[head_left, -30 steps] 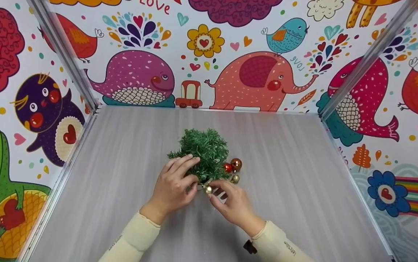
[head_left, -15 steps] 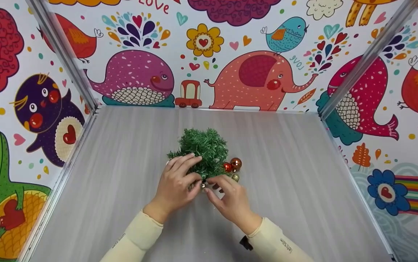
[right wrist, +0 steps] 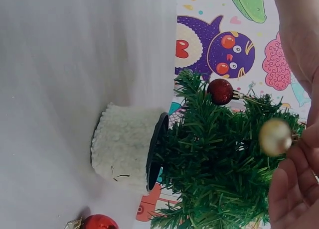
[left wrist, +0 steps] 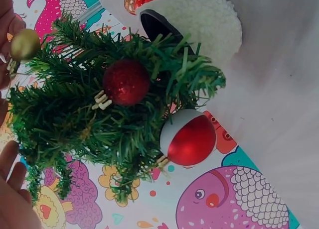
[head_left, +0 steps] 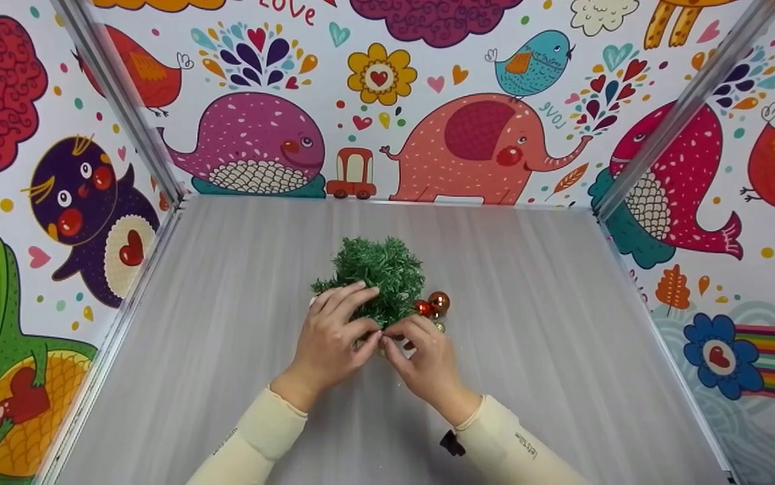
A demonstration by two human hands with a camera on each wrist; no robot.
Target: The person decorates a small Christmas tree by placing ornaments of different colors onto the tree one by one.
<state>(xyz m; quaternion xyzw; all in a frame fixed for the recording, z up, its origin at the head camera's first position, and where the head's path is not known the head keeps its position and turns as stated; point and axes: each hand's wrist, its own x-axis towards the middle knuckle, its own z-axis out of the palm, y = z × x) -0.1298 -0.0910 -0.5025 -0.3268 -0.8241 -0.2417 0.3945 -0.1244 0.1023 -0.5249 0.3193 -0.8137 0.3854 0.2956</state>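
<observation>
A small green artificial Christmas tree (head_left: pixel 381 269) stands in a white fleecy pot (right wrist: pixel 124 147). My left hand (head_left: pixel 333 337) is at its near side, thumb and index finger pinching at a branch tip, the other fingers laid over the greenery. My right hand (head_left: pixel 424 350) meets it there, its fingertips pinching the top of a gold bauble (right wrist: pixel 275 137) at the cap. The bauble hangs against the branches, mostly hidden in the head view. A dark red glittery bauble (left wrist: pixel 126 82) and a red-and-white bauble (left wrist: pixel 189 138) hang on the tree.
Loose baubles lie on the grey table (head_left: pixel 529 337) right of the tree: a copper one (head_left: pixel 439 303), a red one (head_left: pixel 423 308) and a gold glittery one (head_left: pixel 439 326), partly behind my right hand. Cartoon-printed panels (head_left: pixel 468 148) wall the table at back and sides.
The gold bauble has moved in toward the tree and out of sight between my fingers in the head view. My right hand has shifted slightly up and left; both hands' fingertips now meet.
</observation>
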